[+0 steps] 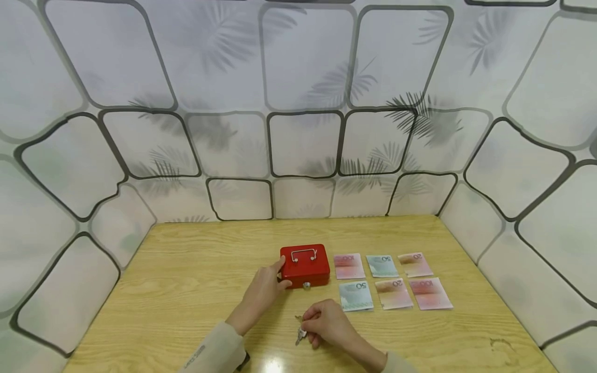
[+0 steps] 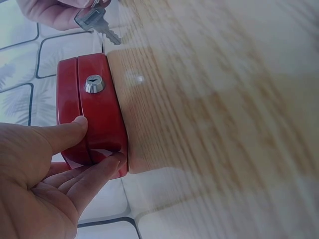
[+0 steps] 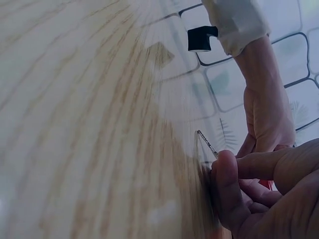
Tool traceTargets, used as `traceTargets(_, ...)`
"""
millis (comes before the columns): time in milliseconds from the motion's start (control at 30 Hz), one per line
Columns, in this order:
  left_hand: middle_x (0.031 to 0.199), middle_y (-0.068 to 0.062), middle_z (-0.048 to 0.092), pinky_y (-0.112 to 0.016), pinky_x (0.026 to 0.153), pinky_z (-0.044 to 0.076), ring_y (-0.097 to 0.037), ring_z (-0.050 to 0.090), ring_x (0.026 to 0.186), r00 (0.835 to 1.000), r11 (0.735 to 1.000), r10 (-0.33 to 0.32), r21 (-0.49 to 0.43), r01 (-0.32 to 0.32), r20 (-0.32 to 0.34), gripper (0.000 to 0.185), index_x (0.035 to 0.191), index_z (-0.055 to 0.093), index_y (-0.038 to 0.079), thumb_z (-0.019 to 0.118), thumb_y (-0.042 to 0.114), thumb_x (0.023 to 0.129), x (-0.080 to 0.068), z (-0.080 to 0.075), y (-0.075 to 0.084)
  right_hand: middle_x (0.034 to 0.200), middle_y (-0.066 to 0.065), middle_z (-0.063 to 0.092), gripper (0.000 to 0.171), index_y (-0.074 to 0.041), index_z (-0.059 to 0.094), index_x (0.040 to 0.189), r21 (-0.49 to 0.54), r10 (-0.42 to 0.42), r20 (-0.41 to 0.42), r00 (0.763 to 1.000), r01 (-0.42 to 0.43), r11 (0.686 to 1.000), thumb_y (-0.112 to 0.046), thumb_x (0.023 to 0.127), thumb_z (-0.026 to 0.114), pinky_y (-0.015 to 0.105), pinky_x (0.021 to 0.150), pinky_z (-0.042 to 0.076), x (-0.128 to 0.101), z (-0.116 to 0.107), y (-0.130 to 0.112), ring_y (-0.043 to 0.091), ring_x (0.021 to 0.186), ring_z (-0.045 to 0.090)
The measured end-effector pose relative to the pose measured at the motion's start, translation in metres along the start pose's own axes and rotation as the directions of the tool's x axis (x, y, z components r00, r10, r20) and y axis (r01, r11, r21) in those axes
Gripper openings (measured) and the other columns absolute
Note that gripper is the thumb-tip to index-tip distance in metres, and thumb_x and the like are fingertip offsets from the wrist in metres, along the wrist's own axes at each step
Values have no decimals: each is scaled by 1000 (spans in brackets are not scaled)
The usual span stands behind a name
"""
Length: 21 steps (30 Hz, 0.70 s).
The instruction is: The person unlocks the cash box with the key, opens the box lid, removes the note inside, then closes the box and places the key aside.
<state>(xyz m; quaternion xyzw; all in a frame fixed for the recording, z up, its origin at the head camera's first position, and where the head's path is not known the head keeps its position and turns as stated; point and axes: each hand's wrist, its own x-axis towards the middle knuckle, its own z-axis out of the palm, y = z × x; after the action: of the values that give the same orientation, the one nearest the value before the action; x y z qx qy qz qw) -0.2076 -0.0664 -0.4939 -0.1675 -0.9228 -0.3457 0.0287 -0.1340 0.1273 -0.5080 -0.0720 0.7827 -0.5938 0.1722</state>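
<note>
A red cash box with a folding metal handle lies closed on the wooden table. My left hand holds its left end, the thumb on the front by the lid seam and fingers around the corner, as the left wrist view shows. A round silver lock sits in the box's front face, its keyhole bare. In front of the box, my right hand pinches a small bunch of keys between thumb and fingers. One key points its toothed blade downward, near the lock in the left wrist view.
Right of the box, several banknotes lie in two rows, among them a pink 100 note and a green 50 note. A patterned curtain-like wall encloses the table at the back and sides.
</note>
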Motion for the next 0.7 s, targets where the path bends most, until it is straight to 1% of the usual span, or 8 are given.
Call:
traceTargets(100,75,-8,70,-19,46,36,-7,51,55,1000,1000,-10,-5,10,4,68,148,50,-8,81,11,90,0,0,0,61,6,66,5,1,72,83,-44,-15,-12,1000,15,999,2,88,75,24,44,54,-1,0,0,7,44,59)
traceTargets(233,87,-15,74,-19,48,39,-7,54,59,1000,1000,-8,-9,8,5,68,148,50,-8,81,12,90,0,0,-1,56,2,61,10,-3,73,80,-121,-38,-34,999,34,992,-1,89,75,20,40,49,-2,-1,0,4,39,53)
traceTargets(367,92,-18,75,-20,48,41,-6,58,61,1000,1000,0,-15,0,9,68,148,50,-8,80,12,91,0,-1,-1,54,0,59,11,-5,74,78,-187,-50,-49,998,40,982,-2,89,75,17,37,43,-4,-1,-2,2,36,49)
traceTargets(467,95,-19,75,-20,49,43,-6,62,64,1000,1000,4,-19,-3,9,68,148,50,-8,80,12,91,0,-1,-2,52,-1,58,12,-6,74,78,-204,-51,-47,998,40,978,-2,89,75,16,36,41,-4,-2,-2,2,35,48)
traceTargets(600,112,-23,74,-19,53,48,-11,69,74,1000,999,7,-34,-7,2,68,148,50,-8,81,11,90,0,-1,-2,50,-2,57,13,-6,72,77,-203,-43,-35,998,35,979,-3,90,74,15,36,41,-5,-3,-1,2,35,48)
traceTargets(700,120,-25,71,-18,56,50,-14,71,78,1000,999,3,-47,-3,-2,68,148,50,-9,81,10,90,0,0,-3,50,-2,56,12,-6,72,78,-202,-44,-24,999,38,979,-3,90,73,15,36,40,-5,-4,0,2,35,49)
